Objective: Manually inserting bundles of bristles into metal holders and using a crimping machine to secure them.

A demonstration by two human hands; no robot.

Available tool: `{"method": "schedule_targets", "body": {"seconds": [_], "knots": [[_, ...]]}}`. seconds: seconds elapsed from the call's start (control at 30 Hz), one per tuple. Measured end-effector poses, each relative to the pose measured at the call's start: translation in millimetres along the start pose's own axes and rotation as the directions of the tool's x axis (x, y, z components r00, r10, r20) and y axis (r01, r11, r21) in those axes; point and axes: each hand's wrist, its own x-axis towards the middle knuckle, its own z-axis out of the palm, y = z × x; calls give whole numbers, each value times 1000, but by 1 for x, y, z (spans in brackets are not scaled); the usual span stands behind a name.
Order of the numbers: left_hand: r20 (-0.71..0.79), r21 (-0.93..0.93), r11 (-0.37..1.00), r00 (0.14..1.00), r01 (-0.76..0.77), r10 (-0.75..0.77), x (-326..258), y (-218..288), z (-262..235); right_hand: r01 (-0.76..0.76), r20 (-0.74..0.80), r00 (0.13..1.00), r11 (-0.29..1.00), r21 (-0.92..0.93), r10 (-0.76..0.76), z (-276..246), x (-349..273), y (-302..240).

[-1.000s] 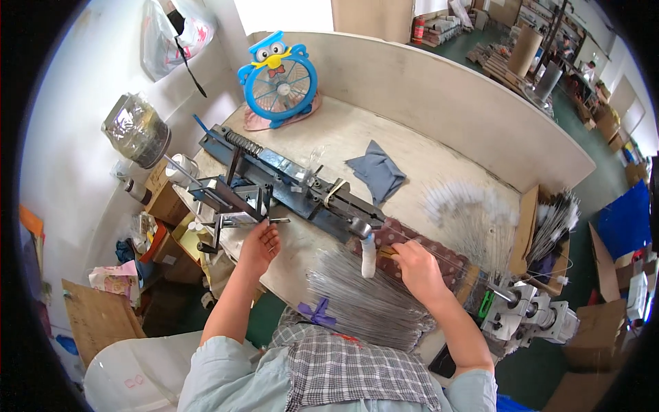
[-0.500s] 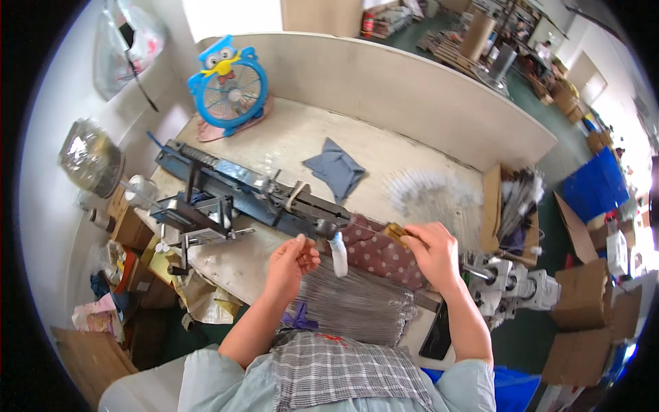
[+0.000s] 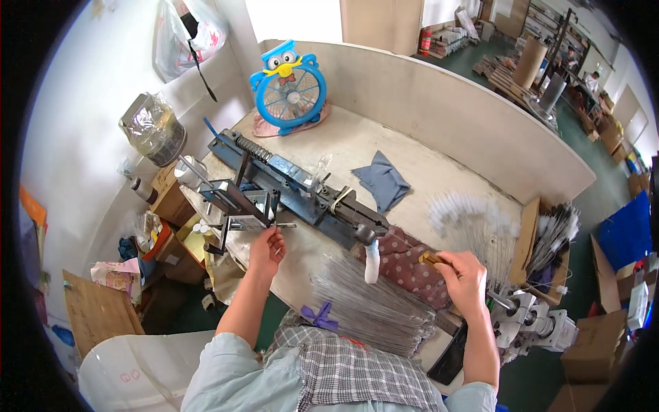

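- Left hand (image 3: 266, 248), just in front of the blue metal jig (image 3: 302, 189): fingers pinched together on a thin wire (image 3: 278, 225) at the jig's near-left frame, likely steadying it where it feeds in.
- Right hand (image 3: 465, 278), off the jig's right end: curled closed on a small brass-coloured handle (image 3: 430, 259), probably a crank for turning the wire; what lies inside the fist cannot be told.
- Bundle of straight wires (image 3: 371, 302) lies on the worktop (image 3: 357, 144) in front of the jig, between the forearms, within easy reach as stock.
- Dotted maroon cloth (image 3: 412, 264) under the jig's right end, seemingly padding.
- White-tufted wire brushes (image 3: 470, 216) fanned out right of the jig, apparently finished pieces kept apart.
- Folded blue cloth (image 3: 383, 182) just behind the jig.
- Blue owl-shaped fan (image 3: 288, 86) well behind the jig's left end, facing the worker.
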Motion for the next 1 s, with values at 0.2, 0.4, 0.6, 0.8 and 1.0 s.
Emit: {"method": "schedule_targets", "body": {"seconds": [0.2,0.4,0.6,0.8,1.0], "knots": [[108,62,964,962,-258,251,-32,-33,38,10,-14,1000,1000,3,-10,-10,-2,5],[558,248,959,830,-137,-25,-126,-103,157,-181,134,978,969,168,159,-12,7,9],[729,212,952,685,-219,-5,-116,-130,189,-365,266,922,857,362,280,-17,3,12],[553,182,945,823,-273,132,-116,-119,179,63,38,997,998,24,-64,-7,12,6],[521,113,993,853,-40,-25,-112,-103,176,158,8,987,956,-247,-161,38,43,-9]]}}
